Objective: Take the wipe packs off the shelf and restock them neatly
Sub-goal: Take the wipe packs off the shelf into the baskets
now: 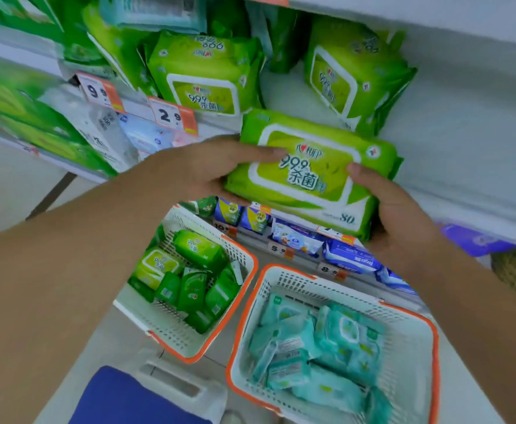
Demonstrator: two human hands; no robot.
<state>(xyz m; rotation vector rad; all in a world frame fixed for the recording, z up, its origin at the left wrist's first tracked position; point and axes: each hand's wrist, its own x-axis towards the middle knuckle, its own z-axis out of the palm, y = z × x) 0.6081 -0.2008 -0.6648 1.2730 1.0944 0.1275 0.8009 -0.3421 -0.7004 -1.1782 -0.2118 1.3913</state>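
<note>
On the far left I see stacked green cartons (pixel 21 96) on a neighbouring shelf, then two price tags (pixel 103 91) clipped along the white shelf (pixel 465 123) edge.

My left hand (pixel 207 169) reaches in from the lower left. Its fingers are curled round the left end of a green wipe pack (pixel 308 175), thumb on the printed face, fingers underneath. The pack lies face up, held in the air just in front of the shelf edge, at the middle of the view.

Behind it, two matching green packs (pixel 204 75) stand upright on the shelf, leaning and uneven, with bare shelf to the right of them.

My right hand (pixel 400 209) cups the pack's right end, thumb on top, fingers wrapped below.

Down on the floor, a basket of green packs (pixel 238 255) sits to the left, and a basket of teal packs (pixel 416 325) just beside it to the right.

To do this step well, I judge I should keep both hands level, stand the pack upright with its label facing out, and slide it in square beside the others, straightening the leaning ones so the row lines up with the shelf edge.
</note>
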